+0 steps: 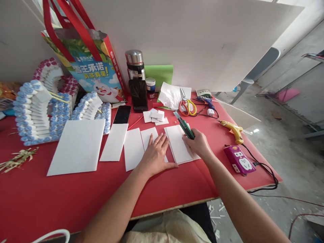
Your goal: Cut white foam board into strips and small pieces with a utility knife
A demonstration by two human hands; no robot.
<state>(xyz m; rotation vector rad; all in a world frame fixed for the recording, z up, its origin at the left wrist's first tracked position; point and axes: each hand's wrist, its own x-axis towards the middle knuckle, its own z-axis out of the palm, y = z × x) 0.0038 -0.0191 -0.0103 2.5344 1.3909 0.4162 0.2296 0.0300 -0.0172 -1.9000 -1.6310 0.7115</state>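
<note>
My left hand lies flat, fingers stretched out, on a narrow white foam strip on the red table. My right hand is closed round a green utility knife, its tip pointing away from me, over a stack of white foam rectangles. More white foam pieces lie to the left: one rectangle, another strip and a large sheet. Small cut foam squares sit just beyond my hands.
A yellow glue gun and a purple power strip lie at the right edge. Scissors, a phone, a steel flask, a shopping bag and a white-and-blue bottle-cap model stand behind. A big white board leans at the back.
</note>
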